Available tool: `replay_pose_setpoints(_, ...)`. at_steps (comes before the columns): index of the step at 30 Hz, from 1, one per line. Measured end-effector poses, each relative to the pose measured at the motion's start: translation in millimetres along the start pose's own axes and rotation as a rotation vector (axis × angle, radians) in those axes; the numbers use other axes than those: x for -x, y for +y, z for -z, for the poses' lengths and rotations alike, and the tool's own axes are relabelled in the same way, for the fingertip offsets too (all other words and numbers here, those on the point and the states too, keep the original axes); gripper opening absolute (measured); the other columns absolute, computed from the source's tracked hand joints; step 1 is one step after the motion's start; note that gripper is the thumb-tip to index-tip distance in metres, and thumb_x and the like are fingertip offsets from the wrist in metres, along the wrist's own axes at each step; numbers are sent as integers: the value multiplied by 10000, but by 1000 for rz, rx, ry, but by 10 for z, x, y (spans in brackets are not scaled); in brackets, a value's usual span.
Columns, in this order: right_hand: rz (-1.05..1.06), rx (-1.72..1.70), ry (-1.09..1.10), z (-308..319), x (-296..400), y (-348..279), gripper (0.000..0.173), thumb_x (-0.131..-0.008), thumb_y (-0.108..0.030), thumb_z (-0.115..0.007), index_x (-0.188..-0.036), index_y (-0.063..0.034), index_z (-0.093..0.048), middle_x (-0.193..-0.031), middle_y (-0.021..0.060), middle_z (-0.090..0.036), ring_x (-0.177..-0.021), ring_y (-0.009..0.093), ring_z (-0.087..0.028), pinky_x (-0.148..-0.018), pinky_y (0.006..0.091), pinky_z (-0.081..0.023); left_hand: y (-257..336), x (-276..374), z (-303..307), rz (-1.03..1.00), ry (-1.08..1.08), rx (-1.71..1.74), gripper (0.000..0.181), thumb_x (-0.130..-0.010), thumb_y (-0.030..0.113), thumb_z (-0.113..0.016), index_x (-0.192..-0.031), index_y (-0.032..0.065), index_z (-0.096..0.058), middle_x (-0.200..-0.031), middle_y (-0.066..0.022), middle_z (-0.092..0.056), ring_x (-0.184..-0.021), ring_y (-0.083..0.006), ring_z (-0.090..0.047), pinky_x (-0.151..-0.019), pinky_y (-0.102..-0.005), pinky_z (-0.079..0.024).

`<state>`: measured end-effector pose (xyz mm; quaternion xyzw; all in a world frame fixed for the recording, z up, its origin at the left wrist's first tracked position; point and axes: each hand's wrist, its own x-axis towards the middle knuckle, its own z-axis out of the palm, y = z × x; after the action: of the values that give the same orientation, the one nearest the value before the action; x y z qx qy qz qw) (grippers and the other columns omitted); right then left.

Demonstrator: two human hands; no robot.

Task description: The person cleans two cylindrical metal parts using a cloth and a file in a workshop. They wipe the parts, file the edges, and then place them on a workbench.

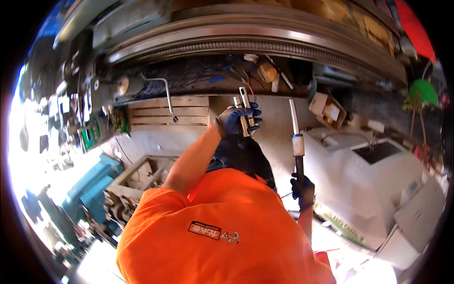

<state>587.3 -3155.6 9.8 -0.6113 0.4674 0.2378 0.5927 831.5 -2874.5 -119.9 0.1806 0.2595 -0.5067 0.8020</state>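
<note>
Two short metal tubes lie side by side in my gloved left hand point(236, 120). The longer tube point(243, 93) has a slot near its upper end; the other tube point(237, 101) sits just left of it. Low on the right, my right hand point(303, 191), in a dark glove, grips the black lower part of a long rod-shaped piece point(294, 119). This piece points away from me, with a shiny bare rod at its far end and a pale collar point(298, 145) with a blue ring in the middle. My fingers hide its near end.
A metal lathe bed point(255, 30) with a long leadscrew point(248, 45) spans the front. Red-handled pliers point(256, 81) lie in the dark tray below. A bent lever point(168, 94) projects above a wooden pallet point(173, 110). At right are a cardboard box point(316, 103) and a large pale cabinet point(340, 174).
</note>
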Motion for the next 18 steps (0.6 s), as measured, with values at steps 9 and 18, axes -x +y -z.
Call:
replay_pose_setpoints(9, -281, 326, 177, 302, 302, 590, 316, -764, -257, -683, -989, -37, -716, -848, 151, -718, -722, 254, -686, -677, 390, -539, -275, -563, -873, 215, -20, -745, 324, -927, 120, -624, -1217, -20, -582, -889, -138, -673, -776, -243, -676, -727, -359, -573)
replay_pose_setpoints(18, -613, 63, 586, 490, 765, 2172, 353, -767, -208, -625, -1056, -40, -738, -1007, 193, -726, -944, 321, -716, -829, 399, -567, -2155, -1524, -2523, 1162, -660, -1475, 484, -939, 164, -655, -1331, -74, -499, -937, -133, -681, -823, -202, -677, -724, -338, -570)
